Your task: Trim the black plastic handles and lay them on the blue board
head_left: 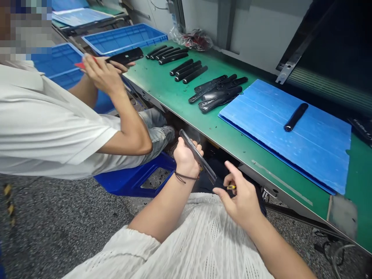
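From where I'm watching, the main surface is a green-matted workbench [157,87] with a steel front edge. Toward the far end I count four slim black bars [167,54] side by side, then three more [188,71] just past them. Nearer, a loose cluster of flatter black shells [216,93] lies just beside a blue corrugated plastic sheet [290,151]. One black bar [296,117] sits diagonally on that sheet. A crumpled plastic bag [196,40] lies at the bench's back edge.

No text, label or number can be read in view.
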### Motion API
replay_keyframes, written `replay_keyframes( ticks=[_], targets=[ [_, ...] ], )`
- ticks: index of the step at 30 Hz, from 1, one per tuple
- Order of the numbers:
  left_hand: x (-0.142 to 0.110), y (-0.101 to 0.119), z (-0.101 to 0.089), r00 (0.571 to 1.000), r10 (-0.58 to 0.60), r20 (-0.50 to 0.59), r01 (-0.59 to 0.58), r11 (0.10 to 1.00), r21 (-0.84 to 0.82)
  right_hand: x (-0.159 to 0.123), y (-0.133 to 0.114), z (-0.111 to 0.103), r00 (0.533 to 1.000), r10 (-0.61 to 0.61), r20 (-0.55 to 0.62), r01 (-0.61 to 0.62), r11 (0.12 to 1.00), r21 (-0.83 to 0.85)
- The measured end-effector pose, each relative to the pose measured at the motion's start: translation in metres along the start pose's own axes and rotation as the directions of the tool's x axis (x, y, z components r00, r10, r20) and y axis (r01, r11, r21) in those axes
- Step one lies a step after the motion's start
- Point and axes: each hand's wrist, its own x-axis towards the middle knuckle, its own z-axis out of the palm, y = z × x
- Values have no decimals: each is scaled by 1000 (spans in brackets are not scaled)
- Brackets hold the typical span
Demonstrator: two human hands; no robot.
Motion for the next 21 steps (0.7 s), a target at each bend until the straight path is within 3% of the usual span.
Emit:
replay_keyframes(
  ticks=[2, 4, 6, 7, 8, 9, 10, 11, 12, 13, 14, 16, 18, 21],
  targets=[
    [1, -7, -2, 999, 9, 49, -11, 1000, 24, 3, -8, 4, 996, -19, -82, 34, 982, 187],
    [3, -14, -6, 994, 23, 106, -37, 991, 130, 5, -11, 4, 979, -34, -201, 80, 972, 223],
    [1, -18, -13, 968, 207, 145, -245, 909, 337, 7, -11, -2, 951, -54, -305, 113, 978, 177],
    [-2, -18, -16, 903, 387, 188, -430, 785, 447, 7, -11, -7, 943, -79, -324, 132, 980, 146],
    [-6, -18, -20, 766, 580, 277, -627, 579, 520, 8, -10, -13, 941, -111, -319, 156, 981, 118],
    [-11, -16, -24, 566, 714, 412, -788, 320, 527, 7, -11, -18, 944, -147, -295, 182, 979, 95],
    [-17, -15, -27, 358, 735, 576, -885, 71, 460, 7, -12, -23, 949, -185, -256, 211, 974, 79],
    [-23, -14, -28, 186, 655, 732, -936, -108, 335, 7, -14, -28, 952, -215, -215, 236, 969, 74],
    [-28, -13, -29, 68, 520, 852, -964, -187, 191, 6, -17, -32, 956, -232, -181, 250, 965, 82],
    [-31, -13, -29, -4, 391, 920, -979, -187, 75, 5, -20, -35, 961, -230, -151, 246, 964, 97],
    [-32, -13, -29, -38, 301, 953, -988, -156, 10, 4, -23, -39, 971, -208, -120, 222, 968, 115],
    [-30, -16, -29, -20, 271, 962, -995, -100, 7, 1, -26, -46, 990, -130, -59, 137, 980, 144],
    [-25, -19, -30, 50, 322, 945, -996, -57, 72, -1, -25, -54, 994, -112, -12, 113, 987, 116],
    [-20, -23, -35, 198, 333, 922, -980, 73, 184, -1, -15, -64, 967, -249, 60, 254, 960, -114]
  ],
)
